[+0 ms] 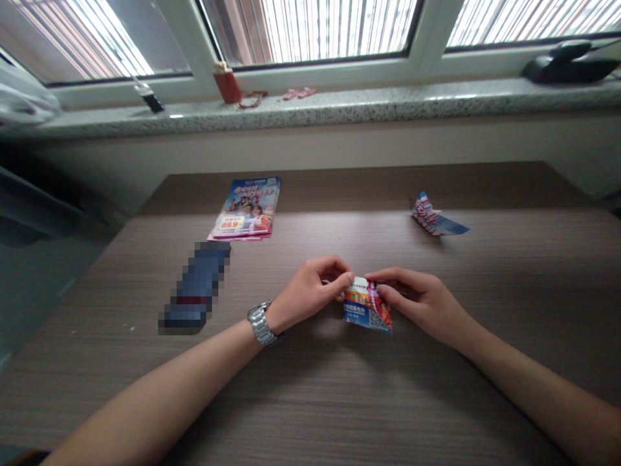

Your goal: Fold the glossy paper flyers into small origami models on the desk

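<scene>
Between my two hands is a small folded flyer (366,305), printed in blue, white and red with a QR code near its lower right corner. My left hand (324,285), with a metal watch (262,323) on the wrist, pinches its upper left edge between thumb and fingers. On the other side my right hand (421,299) grips the upper right edge with thumb and forefinger. The paper is held just above the table in front of me. Farther back on the right lies another folded paper piece (433,219), blue and red with pointed ends.
A stack of flyers (248,208) lies at the table's back left, with a pixelated dark phone-like object (198,288) nearer me. Beyond the wooden table (339,401), the stone windowsill (388,103) carries a red lighter-like object (226,84), small pink pieces (299,93) and a black device (567,65).
</scene>
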